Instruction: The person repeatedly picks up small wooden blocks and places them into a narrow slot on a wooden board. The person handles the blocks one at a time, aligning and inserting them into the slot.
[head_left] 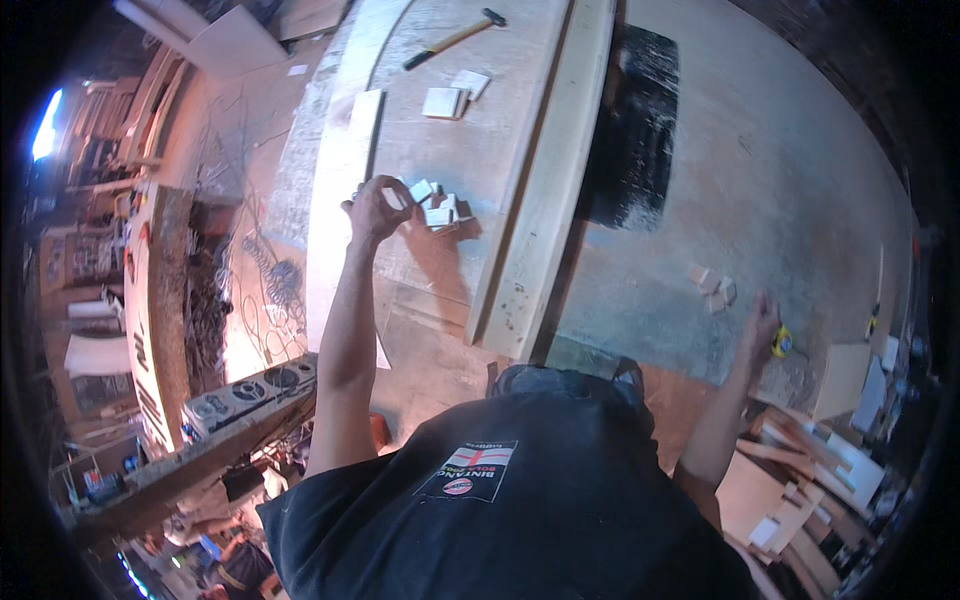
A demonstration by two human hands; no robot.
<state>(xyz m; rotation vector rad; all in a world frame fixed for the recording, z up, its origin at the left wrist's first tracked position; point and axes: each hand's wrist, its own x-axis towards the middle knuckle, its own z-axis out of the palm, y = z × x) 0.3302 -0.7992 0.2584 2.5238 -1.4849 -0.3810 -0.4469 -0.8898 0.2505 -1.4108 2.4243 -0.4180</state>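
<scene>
My left hand [380, 208] reaches over a pale bench, thumb and finger pinched on a small wooden block [420, 190]. Right beside it sits a little pile of similar white-faced blocks [440, 214]. A few more flat blocks [444, 102] lie farther up the bench. On the right, my right hand [764, 320] is low over the tabletop, its fingers too small and dim to read. A yellow tape measure [781, 341] shows against its outer side; whether the hand grips it is unclear. Several small wood pieces [713, 287] lie just left of that hand.
A long wooden channel [540, 190] runs lengthwise between both hands. Beyond the blocks lies a hammer [455, 40]. A long pale board [345, 150] borders the left side. A black patch [635, 130] marks the right panel. Wood offcuts [800, 480] are heaped at lower right.
</scene>
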